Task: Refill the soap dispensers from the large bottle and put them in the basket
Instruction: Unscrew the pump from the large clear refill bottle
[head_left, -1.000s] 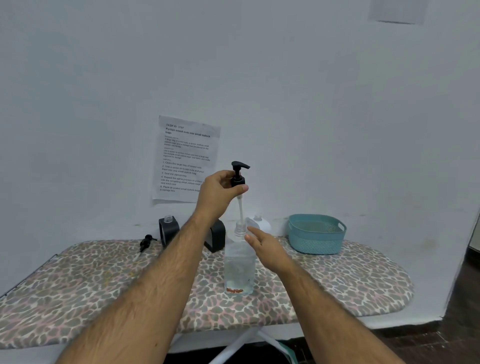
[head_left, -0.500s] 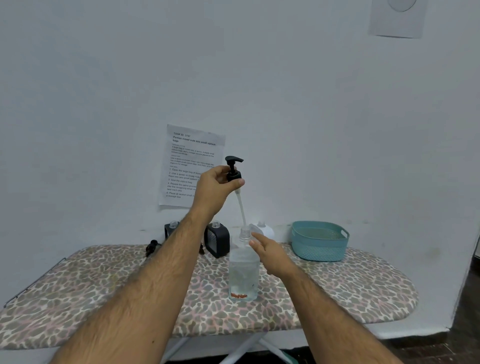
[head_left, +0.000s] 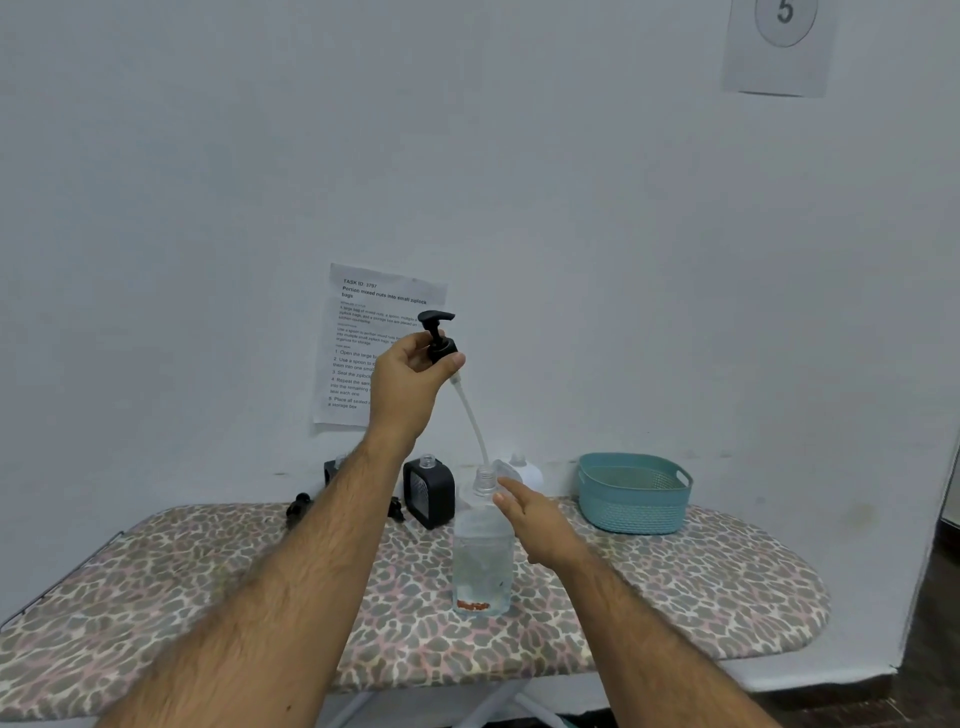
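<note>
— Board (head_left: 675, 597) first: what stands on it?
— Teal basket (head_left: 635, 493) far right, large bottle (head_left: 482, 561) upright mid-board.
— Hands?
— Left hand (head_left: 410, 382) pinches black pump (head_left: 439, 338) aloft, tube tip at bottle's neck. Right hand (head_left: 540, 522), fingers relaxed, beside the bottle's shoulder.

Soft, even, cool light fills the scene, with faint shadows and no glare. The wall (head_left: 571, 208) looks slightly grainy. Wide-angle distortion bends the ironing board (head_left: 727, 613) at its near edges.

Leopard-print ironing board (head_left: 675, 597) against pale wall (head_left: 208, 182); taped instruction sheet (head_left: 358, 332), numbered paper (head_left: 779, 47) above.
</note>
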